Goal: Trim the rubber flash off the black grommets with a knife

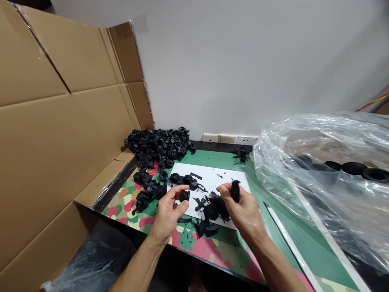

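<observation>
My left hand [170,211] holds a ribbed black rubber part [184,196] between thumb and fingers, over the left side of a white sheet [212,172]. To its right, my right hand [241,205] is closed on a black rubber scrap [235,190] that sticks up from the fist. Torn black scraps [214,209] lie on the sheet between and below the hands. More ribbed parts [182,179] rest at the sheet's upper left edge. A large heap of black rubber parts [162,146] stands behind, at the back left of the table.
Tall cardboard [60,134] borders the table on the left. Clear plastic bags [304,134] with round black parts [354,168] cover the right side. A white strip [288,241] lies right of my right hand. Small scraps [241,154] sit by the wall sockets [227,139].
</observation>
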`<state>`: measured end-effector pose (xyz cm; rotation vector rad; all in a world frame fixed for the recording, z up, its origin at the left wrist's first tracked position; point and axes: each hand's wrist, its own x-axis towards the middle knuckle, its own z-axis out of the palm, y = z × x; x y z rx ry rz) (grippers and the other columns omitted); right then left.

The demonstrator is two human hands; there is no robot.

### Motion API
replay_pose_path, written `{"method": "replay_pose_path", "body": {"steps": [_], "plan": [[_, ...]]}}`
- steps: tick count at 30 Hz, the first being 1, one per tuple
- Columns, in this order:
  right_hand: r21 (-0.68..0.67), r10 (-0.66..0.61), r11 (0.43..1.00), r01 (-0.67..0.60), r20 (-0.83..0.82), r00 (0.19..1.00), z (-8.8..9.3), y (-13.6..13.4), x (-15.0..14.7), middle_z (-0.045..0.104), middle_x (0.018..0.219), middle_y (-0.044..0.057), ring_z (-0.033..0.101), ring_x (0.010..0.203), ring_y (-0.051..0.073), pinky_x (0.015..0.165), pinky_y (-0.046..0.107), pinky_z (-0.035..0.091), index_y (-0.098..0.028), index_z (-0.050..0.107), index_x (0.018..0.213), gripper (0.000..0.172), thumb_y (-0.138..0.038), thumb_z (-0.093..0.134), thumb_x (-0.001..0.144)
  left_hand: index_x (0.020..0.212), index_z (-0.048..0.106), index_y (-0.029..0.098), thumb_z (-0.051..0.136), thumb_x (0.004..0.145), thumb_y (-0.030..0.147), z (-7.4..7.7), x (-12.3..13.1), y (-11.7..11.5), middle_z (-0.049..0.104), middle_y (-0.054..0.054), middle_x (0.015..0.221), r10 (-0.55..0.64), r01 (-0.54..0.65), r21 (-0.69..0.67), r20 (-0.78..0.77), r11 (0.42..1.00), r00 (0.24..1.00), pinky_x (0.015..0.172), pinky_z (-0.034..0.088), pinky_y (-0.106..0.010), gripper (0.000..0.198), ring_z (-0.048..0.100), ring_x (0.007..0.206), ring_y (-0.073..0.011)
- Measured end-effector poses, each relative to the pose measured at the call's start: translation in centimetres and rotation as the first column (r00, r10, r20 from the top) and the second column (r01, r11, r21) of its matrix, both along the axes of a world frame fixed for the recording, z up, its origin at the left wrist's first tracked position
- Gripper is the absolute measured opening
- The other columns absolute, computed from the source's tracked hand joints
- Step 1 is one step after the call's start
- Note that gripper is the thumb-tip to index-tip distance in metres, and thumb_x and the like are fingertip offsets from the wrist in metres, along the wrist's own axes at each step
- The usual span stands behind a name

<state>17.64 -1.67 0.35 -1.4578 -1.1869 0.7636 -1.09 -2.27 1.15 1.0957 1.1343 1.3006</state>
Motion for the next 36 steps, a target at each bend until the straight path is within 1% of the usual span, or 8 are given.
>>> {"method": "replay_pose_path", "body": {"steps": [4, 8, 13, 19, 24, 28, 32, 36], "plan": [[-0.083, 0.215, 0.968, -0.235, -0.203, 0.955, 0.9, -1.0, -0.9, 0.044, 0.052, -0.003, 0.04, 0.047, 0.013, 0.046, 0.026, 0.033, -0.017, 0.059, 0.07, 0.043, -0.06, 0.057, 0.074, 0.098, 0.073, 0.018, 0.079, 0.063, 0.024, -0.2, -0.1, 0.0, 0.065, -0.005, 0.083, -0.057, 0.058, 0.022, -0.063, 0.998, 0.996, 0.063, 0.046, -0.022, 0.037, 0.056, 0.073, -0.0153], [-0.077, 0.32, 0.938, -0.338, -0.18, 0.93, 1.5, -1.5, -2.8, 0.048, 0.055, -0.002, 0.042, 0.052, 0.013, 0.049, 0.025, 0.033, -0.017, 0.058, 0.066, 0.033, -0.049, 0.06, 0.073, 0.09, 0.074, 0.017, 0.081, 0.056, 0.018, 0.3, 0.3, -0.1, 0.064, -0.002, 0.073, -0.038, 0.04, 0.016, -0.1, 0.999, 0.994, 0.058, 0.047, -0.022, 0.034, 0.055, 0.062, -0.0127], [-0.098, 0.3, 0.936, -0.339, -0.289, 0.909, 0.6, -1.6, -4.5, 0.041, 0.049, -0.006, 0.035, 0.045, 0.01, 0.043, 0.022, 0.028, -0.019, 0.054, 0.064, 0.024, -0.04, 0.058, 0.074, 0.084, 0.076, 0.016, 0.081, 0.051, 0.015, 1.2, 0.4, -0.3, 0.058, 0.002, 0.057, -0.034, 0.035, 0.005, -0.116, 0.999, 0.993, 0.051, 0.045, -0.021, 0.033, 0.049, 0.052, -0.0097], [-0.176, 0.184, 0.891, -0.418, -0.701, 0.689, 0.5, -1.9, -5.4, 0.027, 0.044, -0.013, 0.017, 0.037, 0.003, 0.035, 0.017, 0.014, -0.02, 0.047, 0.067, 0.034, -0.047, 0.068, 0.066, 0.085, 0.075, 0.015, 0.08, 0.055, 0.017, 0.6, -0.1, -0.2, 0.054, 0.003, 0.053, -0.005, 0.004, -0.013, -0.027, 1.0, 1.0, 0.042, 0.036, -0.017, 0.03, 0.044, 0.045, -0.0064], [-0.14, 0.191, 0.882, -0.451, -0.767, 0.612, 0.4, -1.9, -5.9, 0.028, 0.043, -0.014, 0.015, 0.034, 0.001, 0.032, 0.015, 0.015, -0.019, 0.046, 0.065, 0.038, -0.047, 0.071, 0.066, 0.084, 0.074, 0.015, 0.079, 0.061, 0.022, -0.1, -0.1, -0.3, 0.06, 0.0, 0.058, -0.02, 0.02, 0.013, -0.015, 1.0, 1.0, 0.043, 0.036, -0.017, 0.024, 0.05, 0.05, -0.0084], [-0.118, 0.195, 0.894, -0.433, -0.766, 0.612, 0.1, -1.9, -5.7, 0.035, 0.047, -0.012, 0.022, 0.032, 0.002, 0.031, 0.017, 0.02, -0.018, 0.051, 0.067, 0.04, -0.051, 0.073, 0.066, 0.081, 0.074, 0.015, 0.079, 0.059, 0.021, 0.2, 0.0, -0.3, 0.061, 0.0, 0.058, -0.022, 0.022, 0.011, -0.028, 1.0, 0.999, 0.047, 0.041, -0.018, 0.023, 0.051, 0.05, -0.0084], [-0.083, 0.145, 0.948, -0.307, -0.745, 0.65, 0.5, -2.1, -4.1, 0.048, 0.055, -0.004, 0.042, 0.041, 0.008, 0.04, 0.023, 0.036, -0.014, 0.064, 0.074, 0.052, -0.064, 0.071, 0.063, 0.077, 0.073, 0.014, 0.079, 0.056, 0.02, 0.4, 0.0, -0.3, 0.063, 0.0, 0.059, 0.027, -0.026, 0.011, -0.055, 1.0, 0.998, 0.049, 0.044, -0.019, 0.022, 0.051, 0.05, -0.0085], [-0.039, 0.111, 0.985, -0.169, -0.604, 0.789, 1.1, -2.5, -1.4, 0.051, 0.059, 0.003, 0.045, 0.053, 0.012, 0.049, 0.025, 0.038, -0.012, 0.071, 0.068, 0.078, -0.086, 0.048, 0.06, 0.076, 0.073, 0.014, 0.078, 0.055, 0.019, 0.4, -0.2, -0.3, 0.063, 0.001, 0.058, 0.046, -0.043, 0.03, -0.093, 0.999, 0.995, 0.048, 0.043, -0.018, 0.021, 0.05, 0.049, -0.0076]]}}
